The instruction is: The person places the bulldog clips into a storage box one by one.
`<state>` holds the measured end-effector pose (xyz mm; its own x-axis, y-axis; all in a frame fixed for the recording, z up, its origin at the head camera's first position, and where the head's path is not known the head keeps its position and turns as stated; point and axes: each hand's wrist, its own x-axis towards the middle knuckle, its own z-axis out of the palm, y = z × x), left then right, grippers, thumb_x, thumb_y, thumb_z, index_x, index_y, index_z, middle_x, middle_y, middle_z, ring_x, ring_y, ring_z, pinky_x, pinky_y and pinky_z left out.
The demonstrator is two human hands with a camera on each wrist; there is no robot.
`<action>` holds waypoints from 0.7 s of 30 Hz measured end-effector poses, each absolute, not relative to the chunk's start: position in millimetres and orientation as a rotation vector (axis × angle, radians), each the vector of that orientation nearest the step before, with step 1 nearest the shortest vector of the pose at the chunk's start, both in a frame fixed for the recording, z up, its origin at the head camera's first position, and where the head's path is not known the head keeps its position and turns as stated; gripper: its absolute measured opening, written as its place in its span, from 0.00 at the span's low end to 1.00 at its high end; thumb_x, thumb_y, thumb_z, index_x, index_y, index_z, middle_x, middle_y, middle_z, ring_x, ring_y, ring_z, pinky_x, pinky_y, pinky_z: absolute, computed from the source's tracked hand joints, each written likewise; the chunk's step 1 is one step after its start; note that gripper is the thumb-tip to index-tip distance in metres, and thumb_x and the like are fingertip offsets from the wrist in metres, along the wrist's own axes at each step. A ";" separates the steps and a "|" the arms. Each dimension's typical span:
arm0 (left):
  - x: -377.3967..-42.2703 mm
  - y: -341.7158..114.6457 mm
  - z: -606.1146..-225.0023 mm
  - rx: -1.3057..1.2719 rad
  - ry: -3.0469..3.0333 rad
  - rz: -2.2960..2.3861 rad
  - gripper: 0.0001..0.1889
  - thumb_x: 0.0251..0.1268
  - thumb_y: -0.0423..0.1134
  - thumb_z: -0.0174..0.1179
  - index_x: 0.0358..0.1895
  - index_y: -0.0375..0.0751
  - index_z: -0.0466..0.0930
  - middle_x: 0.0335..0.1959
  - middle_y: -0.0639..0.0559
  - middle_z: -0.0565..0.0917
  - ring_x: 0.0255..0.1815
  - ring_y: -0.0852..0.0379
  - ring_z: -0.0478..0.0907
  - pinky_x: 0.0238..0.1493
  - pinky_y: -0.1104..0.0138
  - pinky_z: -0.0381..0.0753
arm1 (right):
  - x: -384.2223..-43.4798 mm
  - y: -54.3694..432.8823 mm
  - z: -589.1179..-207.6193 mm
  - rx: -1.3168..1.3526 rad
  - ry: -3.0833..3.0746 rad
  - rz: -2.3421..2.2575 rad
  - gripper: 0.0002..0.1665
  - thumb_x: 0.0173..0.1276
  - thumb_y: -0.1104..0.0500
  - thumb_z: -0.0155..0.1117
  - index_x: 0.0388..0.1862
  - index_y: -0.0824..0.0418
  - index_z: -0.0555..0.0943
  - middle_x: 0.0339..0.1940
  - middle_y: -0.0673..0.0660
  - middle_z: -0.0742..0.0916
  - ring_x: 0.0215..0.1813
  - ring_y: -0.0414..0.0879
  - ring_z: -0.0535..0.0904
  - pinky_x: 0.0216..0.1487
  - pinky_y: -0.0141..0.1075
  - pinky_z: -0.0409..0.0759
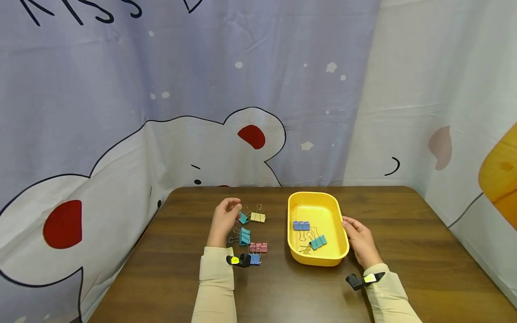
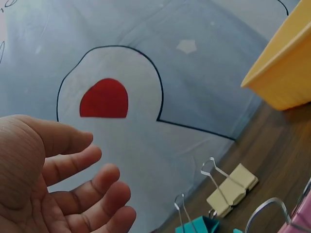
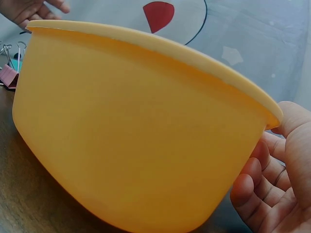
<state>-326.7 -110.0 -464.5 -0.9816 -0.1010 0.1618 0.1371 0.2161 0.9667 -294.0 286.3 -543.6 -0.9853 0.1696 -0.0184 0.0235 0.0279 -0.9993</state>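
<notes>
My left hand (image 1: pixel 226 220) hovers over the left part of the table, its fingers loosely bent and nothing between them in the left wrist view. Right by its fingertips lie a teal binder clip (image 1: pixel 243 218) and a pale yellow binder clip (image 1: pixel 258 217). Closer to me are a second teal clip (image 1: pixel 244 236), a pink clip (image 1: pixel 259 247) and a blue clip (image 1: pixel 255 259). With thumb at the rim and fingers curled along the outer wall, my right hand (image 1: pixel 361 242) holds a yellow plastic tub (image 1: pixel 316 195). Inside it are a blue clip (image 1: pixel 301 225) and a teal clip (image 1: pixel 318 242).
The brown wooden table (image 1: pixel 424 269) ends at a printed curtain (image 1: pixel 315 89) behind it. Wire handles (image 1: pixel 304 248) of another clip show low in the tub. Dark wrist cameras sit on both sleeves.
</notes>
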 end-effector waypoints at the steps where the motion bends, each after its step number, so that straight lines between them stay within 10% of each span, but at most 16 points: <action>1: -327.3 -111.4 -465.9 -0.014 -2.287 -1.858 0.11 0.73 0.32 0.58 0.54 0.32 0.79 0.40 0.40 0.82 0.30 0.54 0.80 0.30 0.65 0.81 | -293.9 286.4 -543.6 -0.205 -2.176 2.106 0.36 0.79 0.44 0.56 0.72 0.69 0.69 0.55 0.54 0.84 0.46 0.36 0.83 0.45 0.30 0.85; 12: -334.1 -109.1 -479.4 0.063 -2.201 -1.887 0.18 0.68 0.29 0.63 0.60 0.32 0.76 0.58 0.33 0.77 0.64 0.35 0.73 0.63 0.46 0.75 | -293.6 285.7 -543.9 -0.216 -2.187 2.092 0.36 0.79 0.44 0.56 0.72 0.68 0.70 0.55 0.53 0.84 0.46 0.36 0.83 0.45 0.30 0.85; 21: -341.8 -109.2 -493.6 0.123 -2.157 -2.006 0.24 0.67 0.31 0.65 0.66 0.38 0.74 0.68 0.37 0.72 0.73 0.34 0.63 0.70 0.43 0.68 | -293.2 285.6 -541.3 -0.251 -2.196 2.114 0.34 0.80 0.46 0.53 0.75 0.67 0.67 0.62 0.61 0.81 0.47 0.35 0.82 0.46 0.29 0.84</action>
